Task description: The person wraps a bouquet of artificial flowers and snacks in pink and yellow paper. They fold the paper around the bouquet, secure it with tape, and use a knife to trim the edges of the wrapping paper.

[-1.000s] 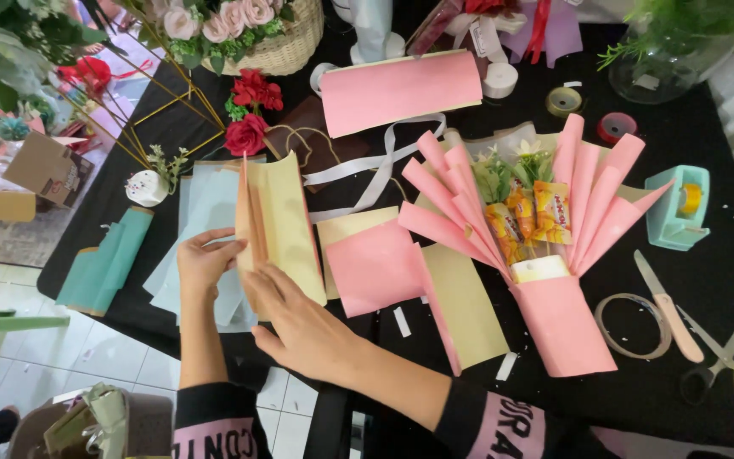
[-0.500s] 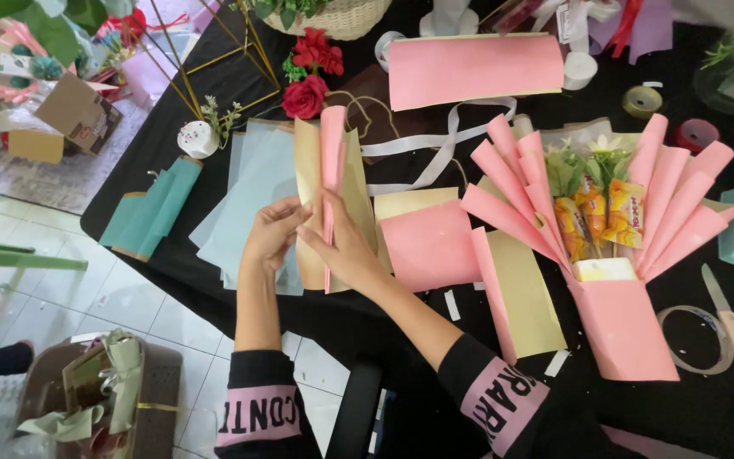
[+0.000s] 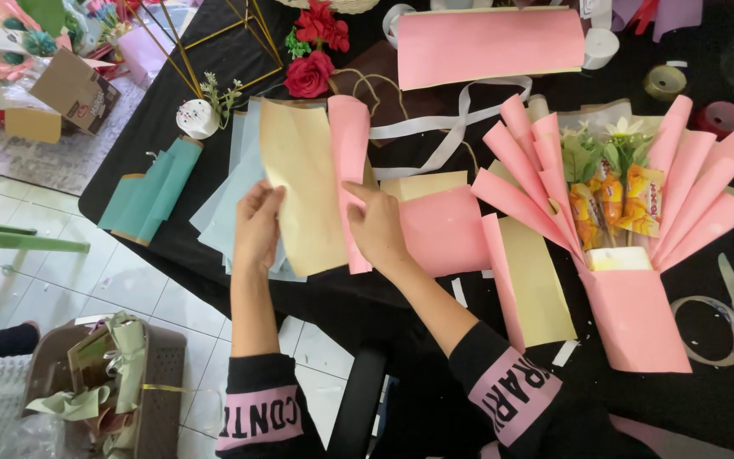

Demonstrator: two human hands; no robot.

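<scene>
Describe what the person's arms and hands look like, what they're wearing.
Both hands are bare, with no gloves or rings that show. The left hand and right hand come out of black long sleeves pushed up toward the elbows. Each sleeve ends in a broad pink band with black block lettering.

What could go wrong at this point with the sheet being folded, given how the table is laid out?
The tan and pink sheet lies on a loose stack of pale blue sheets that overhangs the table edge; pressure from the left hand might slide the stack off. The right hand pins only the lower part of the pink fold, so the crease may run crooked. The finished bouquet sits close by and could get nudged.
</scene>
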